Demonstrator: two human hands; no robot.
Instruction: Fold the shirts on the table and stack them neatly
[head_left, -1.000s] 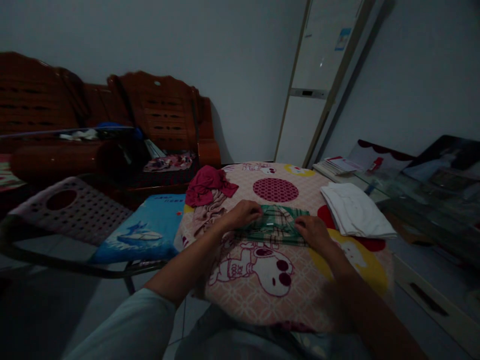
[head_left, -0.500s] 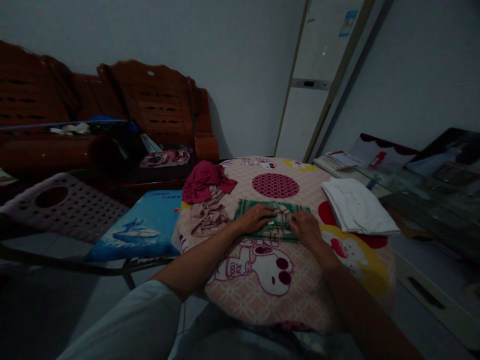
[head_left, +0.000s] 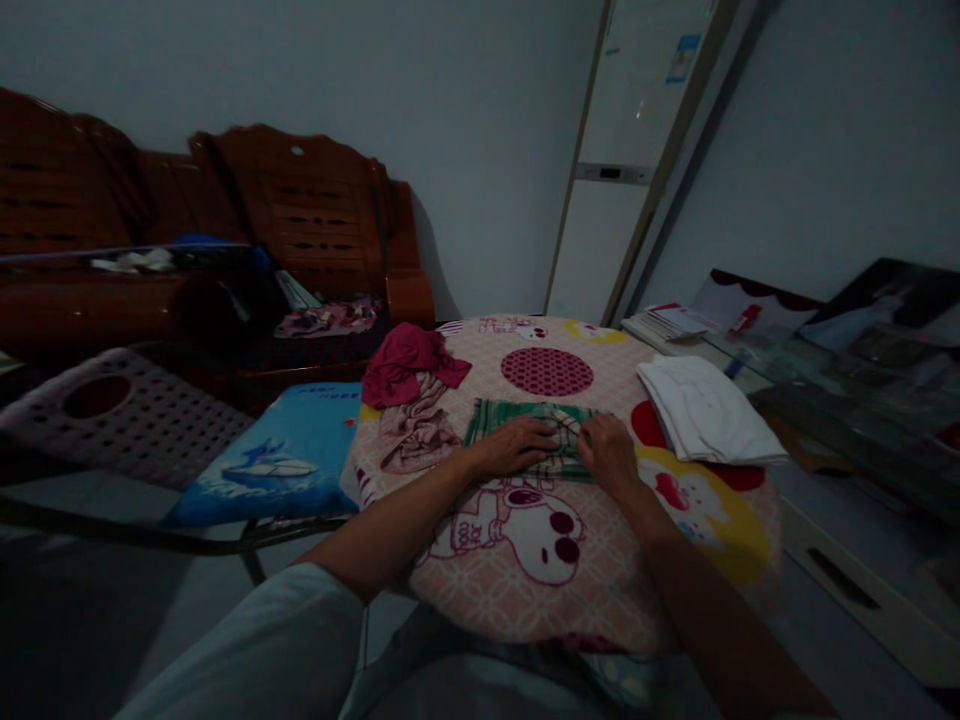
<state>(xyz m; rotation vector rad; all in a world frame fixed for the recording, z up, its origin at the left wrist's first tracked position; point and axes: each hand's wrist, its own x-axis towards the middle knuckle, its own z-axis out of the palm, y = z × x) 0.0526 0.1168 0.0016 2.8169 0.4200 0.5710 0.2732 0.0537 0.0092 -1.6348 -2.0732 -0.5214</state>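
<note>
Dimly, two hands point(head_left: 517, 445) point(head_left: 609, 455) seemingly press one green cloth point(head_left: 501, 418).

At the centre of the frame, the left hand point(head_left: 517, 443) and right hand point(head_left: 609, 455) press flat on a folded green plaid cloth point(head_left: 517, 420) lying on the round patterned desk point(head_left: 555, 570). Crumpled red cloth point(head_left: 409, 360) lies left of it, folded white cloth point(head_left: 705, 410) right.

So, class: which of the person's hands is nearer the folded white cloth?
Right. The right hand lies on the green cloth beside the white cloth; the left hand is farther away.
</note>
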